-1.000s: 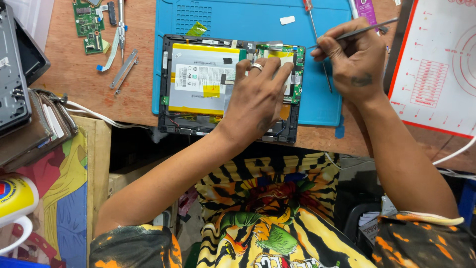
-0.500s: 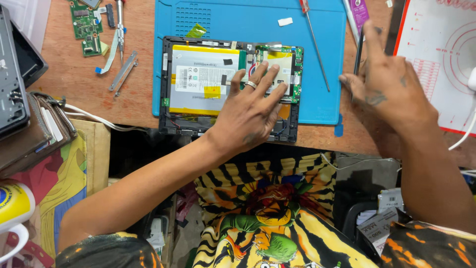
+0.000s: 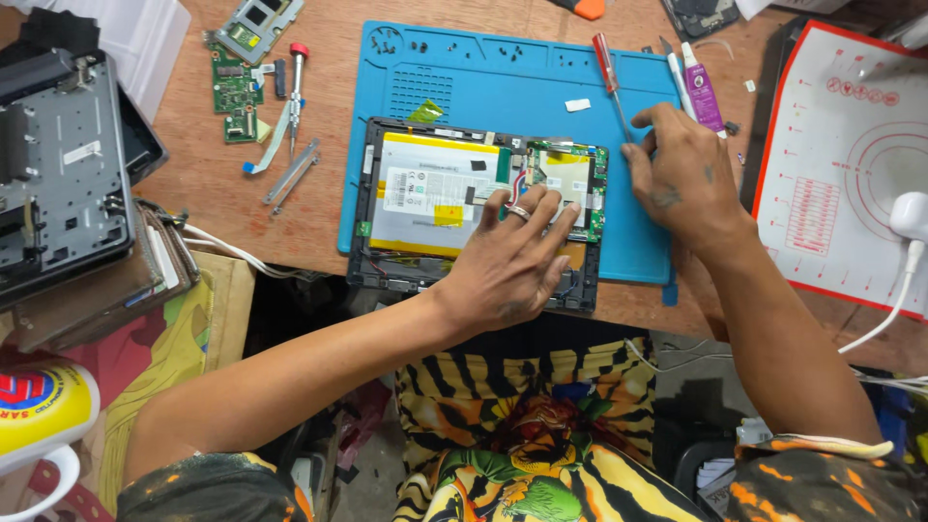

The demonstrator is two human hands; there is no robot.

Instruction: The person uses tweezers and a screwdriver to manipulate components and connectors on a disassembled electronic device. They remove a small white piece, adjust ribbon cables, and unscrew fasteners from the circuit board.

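Observation:
An opened tablet (image 3: 425, 193), its yellow-edged silver battery and green board exposed, lies on a blue work mat (image 3: 483, 77). My left hand (image 3: 507, 266) rests flat on the tablet's right half with fingers spread and a ring on one finger. My right hand (image 3: 681, 184) is palm down on the mat just right of the tablet. Its bent fingertips are at the tip of a red-handled screwdriver (image 3: 606, 58). Whether these fingers pinch anything is hidden.
A green circuit board (image 3: 232, 92), a small red-capped driver (image 3: 295, 87) and a metal strip lie on the wooden table at left. A dark opened device (image 3: 58, 184) sits at the far left. A white mat with red markings (image 3: 841, 174) and a white charger (image 3: 909, 215) are at right.
My right hand has come down from above the mat's right edge to the mat beside the tablet, and the thin dark tool it held is out of sight. My left hand stays on the tablet.

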